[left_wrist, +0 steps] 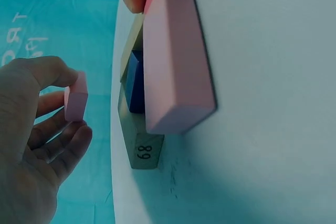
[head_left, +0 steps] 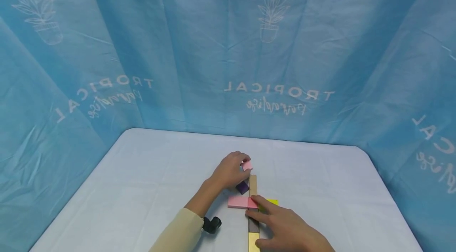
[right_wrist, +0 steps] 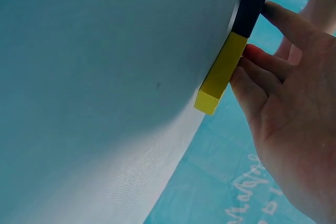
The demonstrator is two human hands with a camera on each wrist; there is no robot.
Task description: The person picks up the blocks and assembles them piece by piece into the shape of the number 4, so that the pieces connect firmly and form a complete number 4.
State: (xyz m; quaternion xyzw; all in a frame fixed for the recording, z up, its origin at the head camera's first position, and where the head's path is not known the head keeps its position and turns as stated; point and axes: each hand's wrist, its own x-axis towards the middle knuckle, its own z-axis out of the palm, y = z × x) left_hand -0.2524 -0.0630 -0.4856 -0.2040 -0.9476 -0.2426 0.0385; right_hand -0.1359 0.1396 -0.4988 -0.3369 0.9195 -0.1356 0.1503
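In the head view my left hand [head_left: 232,169] pinches a small pink block [head_left: 247,165] between thumb and fingers, just beyond the far end of a row of blocks. The left wrist view shows this block [left_wrist: 76,98] off the table. The row has a tan wooden block [head_left: 253,184], a red-pink block [head_left: 252,203], a dark block [head_left: 253,226] and a pale yellow block [head_left: 253,243]. A longer pink block [head_left: 238,202] joins its left side. My right hand [head_left: 285,226] lies over the row, outstretched fingertips touching it, partly covering a bright yellow block [head_left: 273,201].
A dark purple block [head_left: 243,187] lies askew beside the tan block, under my left wrist. A black wrist camera [head_left: 212,225] sits by the left sleeve. The white table [head_left: 142,188] ends at a blue printed curtain [head_left: 199,65].
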